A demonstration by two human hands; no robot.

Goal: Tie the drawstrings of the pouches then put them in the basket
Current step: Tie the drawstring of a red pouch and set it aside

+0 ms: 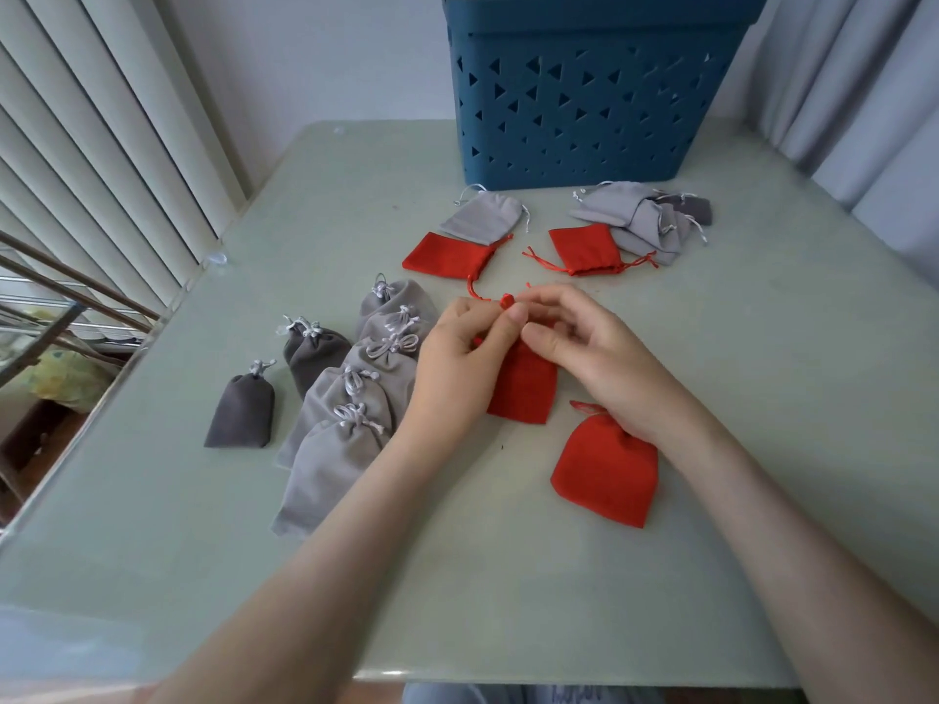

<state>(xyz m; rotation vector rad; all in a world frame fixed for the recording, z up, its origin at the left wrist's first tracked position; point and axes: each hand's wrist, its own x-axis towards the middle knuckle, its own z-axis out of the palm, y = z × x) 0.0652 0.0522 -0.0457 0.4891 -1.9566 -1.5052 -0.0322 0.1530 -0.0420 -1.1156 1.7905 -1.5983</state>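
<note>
Pale green and glossy, the table (508, 576) fills my view, with white vertical blinds (101, 144) beyond its left edge and a plain wall behind. At the table's far edge stands a tall blue basket (584, 94) with triangle cutouts in its wall.

Near the table's middle, my left hand (457, 368) and right hand (589, 353) meet over a red pouch (523, 388) that lies flat beneath them. The fingertips of both hands are pinched together on the red drawstring (506, 300) at the pouch's mouth, where a small knot or loop shows between them; I cannot tell how far the tie has got.

Just beside my right wrist, nearer the front edge, lies a second red pouch (604, 470) with its neck gathered. Toward the basket lie two more red pouches, one on the left (447, 256) and one on the right (584, 249), both with loose strings trailing. A light grey pouch (482, 215) overlaps the left one, and a heap of loose grey pouches (640, 218) sits beside the right one.

Left of my hands, a cluster of light grey tied pouches (350, 414) overlaps in a row running toward the front edge. Two dark grey tied pouches (241, 414) lie further toward the left edge.
</note>
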